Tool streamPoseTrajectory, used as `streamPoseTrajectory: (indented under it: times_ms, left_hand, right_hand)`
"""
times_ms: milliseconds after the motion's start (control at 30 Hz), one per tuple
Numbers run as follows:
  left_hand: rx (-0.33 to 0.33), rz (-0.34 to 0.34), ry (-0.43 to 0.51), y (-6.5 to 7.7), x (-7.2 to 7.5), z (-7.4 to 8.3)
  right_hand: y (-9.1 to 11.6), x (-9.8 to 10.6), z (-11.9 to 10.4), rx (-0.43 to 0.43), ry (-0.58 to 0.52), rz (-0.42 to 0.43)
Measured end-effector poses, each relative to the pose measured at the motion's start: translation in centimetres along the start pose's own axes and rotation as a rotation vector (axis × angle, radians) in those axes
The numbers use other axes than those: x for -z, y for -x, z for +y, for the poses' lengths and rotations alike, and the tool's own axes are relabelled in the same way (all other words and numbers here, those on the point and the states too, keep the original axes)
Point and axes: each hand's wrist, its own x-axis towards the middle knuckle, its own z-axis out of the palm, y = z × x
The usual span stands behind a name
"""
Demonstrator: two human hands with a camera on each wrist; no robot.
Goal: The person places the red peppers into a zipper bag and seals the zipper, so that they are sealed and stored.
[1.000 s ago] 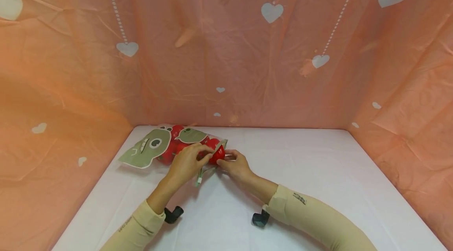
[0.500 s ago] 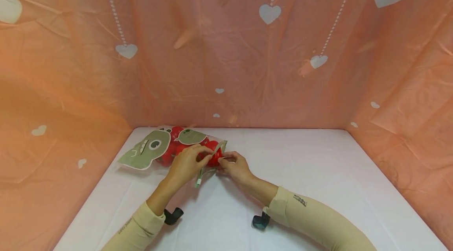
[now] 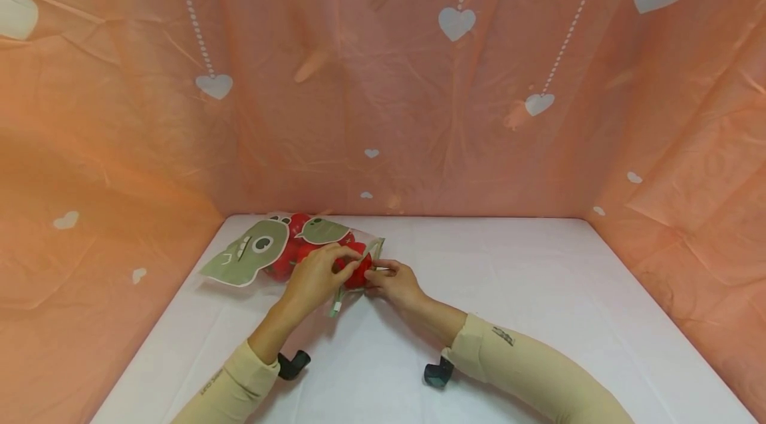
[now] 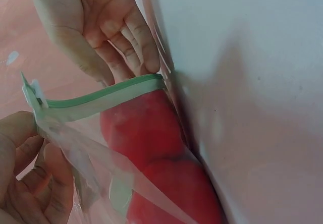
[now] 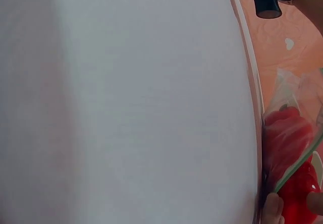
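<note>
A clear zip bag (image 3: 245,259) with green monster prints lies at the table's back left, several red bell peppers (image 3: 281,266) inside. My left hand (image 3: 320,274) pinches the bag's edge near its mouth, beside the white slider on the green zip (image 4: 106,94). At the mouth, my right hand (image 3: 395,284) has its thumb and fingers about the end of a red bell pepper (image 3: 359,272), which lies mostly within the bag. In the right wrist view fingertips (image 5: 272,207) show on both sides of this pepper. The bag's front partly hides behind my left hand.
The white table (image 3: 509,278) stretches to the right and in front. An orange curtain (image 3: 419,111) with white hearts rises along the back and sides. Black wrist cameras (image 3: 439,372) sit under both forearms.
My right hand has pushed the red bell pepper leftward, deeper into the bag mouth. The left hand keeps its pinch on the bag and barely moves.
</note>
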Motion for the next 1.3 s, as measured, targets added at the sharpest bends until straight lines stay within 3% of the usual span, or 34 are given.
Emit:
streamPoseTrajectory:
  times_ms: [500, 1000, 1300]
  left_hand:
    - [-0.031, -0.004, -0.005, -0.10, -0.09, -0.02]
    - [0.003, -0.020, 0.005, -0.06, -0.09, 0.11]
    - [0.032, -0.036, 0.006, -0.04, -0.07, 0.14]
  right_hand:
    - [-0.54, -0.89, 0.23, -0.003, 0.024, 0.005]
    - [-0.42, -0.80, 0.30, 0.023, 0.058, -0.053]
    - [-0.46, -0.35, 0.05, -0.008, 0.106, -0.070]
